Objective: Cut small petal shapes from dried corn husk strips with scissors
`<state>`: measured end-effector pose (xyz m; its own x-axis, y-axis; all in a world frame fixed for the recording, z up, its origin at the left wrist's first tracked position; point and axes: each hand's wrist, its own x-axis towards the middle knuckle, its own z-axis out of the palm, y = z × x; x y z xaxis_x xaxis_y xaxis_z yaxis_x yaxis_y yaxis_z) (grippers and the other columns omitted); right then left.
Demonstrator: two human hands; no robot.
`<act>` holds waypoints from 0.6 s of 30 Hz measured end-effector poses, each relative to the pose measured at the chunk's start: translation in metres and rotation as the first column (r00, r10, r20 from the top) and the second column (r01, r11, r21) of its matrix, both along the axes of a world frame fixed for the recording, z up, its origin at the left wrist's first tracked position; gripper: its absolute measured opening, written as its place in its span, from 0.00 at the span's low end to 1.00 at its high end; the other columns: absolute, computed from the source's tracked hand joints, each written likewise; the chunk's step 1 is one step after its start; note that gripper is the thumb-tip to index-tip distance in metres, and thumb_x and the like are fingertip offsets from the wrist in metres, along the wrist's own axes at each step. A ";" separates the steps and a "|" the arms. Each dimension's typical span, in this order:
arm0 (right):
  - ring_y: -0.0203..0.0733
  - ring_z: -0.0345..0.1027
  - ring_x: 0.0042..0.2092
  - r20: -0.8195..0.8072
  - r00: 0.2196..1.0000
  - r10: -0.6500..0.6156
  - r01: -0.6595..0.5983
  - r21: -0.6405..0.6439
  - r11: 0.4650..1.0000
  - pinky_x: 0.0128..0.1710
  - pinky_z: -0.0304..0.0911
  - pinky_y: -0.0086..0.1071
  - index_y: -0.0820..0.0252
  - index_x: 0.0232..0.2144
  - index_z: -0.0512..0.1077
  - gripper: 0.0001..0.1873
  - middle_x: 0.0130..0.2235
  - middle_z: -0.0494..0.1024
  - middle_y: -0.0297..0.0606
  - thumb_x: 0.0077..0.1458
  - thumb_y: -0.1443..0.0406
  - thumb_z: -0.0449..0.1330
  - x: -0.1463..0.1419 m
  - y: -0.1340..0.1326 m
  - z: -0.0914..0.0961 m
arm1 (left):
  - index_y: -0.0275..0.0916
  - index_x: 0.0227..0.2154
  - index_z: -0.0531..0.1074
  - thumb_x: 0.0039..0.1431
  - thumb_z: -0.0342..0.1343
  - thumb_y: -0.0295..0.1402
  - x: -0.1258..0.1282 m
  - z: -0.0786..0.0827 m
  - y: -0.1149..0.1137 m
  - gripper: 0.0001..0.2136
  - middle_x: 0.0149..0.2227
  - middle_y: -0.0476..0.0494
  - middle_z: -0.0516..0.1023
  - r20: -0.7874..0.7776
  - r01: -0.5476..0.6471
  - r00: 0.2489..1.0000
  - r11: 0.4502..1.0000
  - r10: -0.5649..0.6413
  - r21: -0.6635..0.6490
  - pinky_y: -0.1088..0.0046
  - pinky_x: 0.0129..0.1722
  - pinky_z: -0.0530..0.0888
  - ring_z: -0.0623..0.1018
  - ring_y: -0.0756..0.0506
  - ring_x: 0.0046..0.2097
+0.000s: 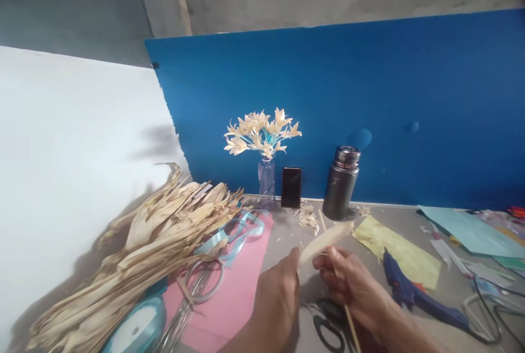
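A pale strip of dried corn husk (pixel 326 241) stretches between my two hands above the table. My left hand (pixel 276 290) is closed at the strip's lower left end, its fingertips mostly hidden behind the back of the hand. In my right hand (pixel 355 282), thumb and fingers pinch the strip's lower edge and a thin wooden stick (pixel 351 327) that slants down toward me. Black-handled scissors (pixel 328 334) lie below, partly covered by the right hand. A blue glue gun (pixel 422 295) rests to the right of that hand.
A heap of dried husks (pixel 164 233), a light-blue ribbon roll (pixel 137 331), wires (pixel 180 312) and pink paper (pixel 233 304) lie at left. Behind stand a vase (pixel 266 181) of husk flowers (pixel 262 131), a phone (pixel 291 188) and a dark flask (pixel 341 184). Yellow crepe paper (pixel 400 252) lies right.
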<state>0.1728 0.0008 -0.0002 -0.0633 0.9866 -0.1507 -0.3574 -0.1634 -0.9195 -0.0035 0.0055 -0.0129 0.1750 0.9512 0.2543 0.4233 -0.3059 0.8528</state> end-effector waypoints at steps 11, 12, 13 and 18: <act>0.36 0.61 0.26 0.084 0.996 0.039 -0.047 0.093 0.995 0.25 0.55 0.28 0.63 0.31 0.76 0.19 0.25 0.73 0.32 0.41 0.56 0.74 -0.004 0.000 0.010 | 0.35 0.39 0.76 0.58 0.59 0.46 -0.001 0.019 0.000 0.18 0.33 0.41 0.78 0.461 0.352 0.866 0.890 -0.193 -0.289 0.69 0.36 0.71 0.75 0.45 0.34; 0.36 0.62 0.26 0.109 0.992 0.059 -0.070 0.096 0.993 0.25 0.56 0.29 0.64 0.30 0.76 0.20 0.25 0.74 0.33 0.40 0.56 0.74 -0.002 0.000 0.011 | 0.35 0.30 0.74 0.56 0.60 0.47 -0.001 0.018 0.004 0.17 0.25 0.46 0.73 0.500 0.351 0.855 0.864 -0.138 -0.361 0.73 0.29 0.67 0.70 0.49 0.27; 0.36 0.63 0.26 0.130 0.989 0.075 -0.087 0.092 0.992 0.26 0.56 0.29 0.64 0.29 0.76 0.20 0.25 0.74 0.33 0.40 0.55 0.74 -0.002 0.000 0.012 | 0.36 0.25 0.71 0.52 0.63 0.46 -0.001 0.017 0.007 0.17 0.20 0.51 0.68 0.531 0.341 0.844 0.845 -0.083 -0.411 0.75 0.25 0.63 0.65 0.51 0.23; 0.40 0.67 0.29 0.161 0.986 0.035 -0.045 0.055 0.998 0.29 0.60 0.31 0.63 0.26 0.75 0.20 0.26 0.76 0.35 0.39 0.53 0.75 -0.002 0.002 0.007 | 0.39 0.23 0.66 0.48 0.66 0.44 0.001 0.013 0.008 0.16 0.17 0.57 0.60 0.531 0.208 0.846 0.886 0.049 -0.414 0.79 0.19 0.58 0.58 0.54 0.20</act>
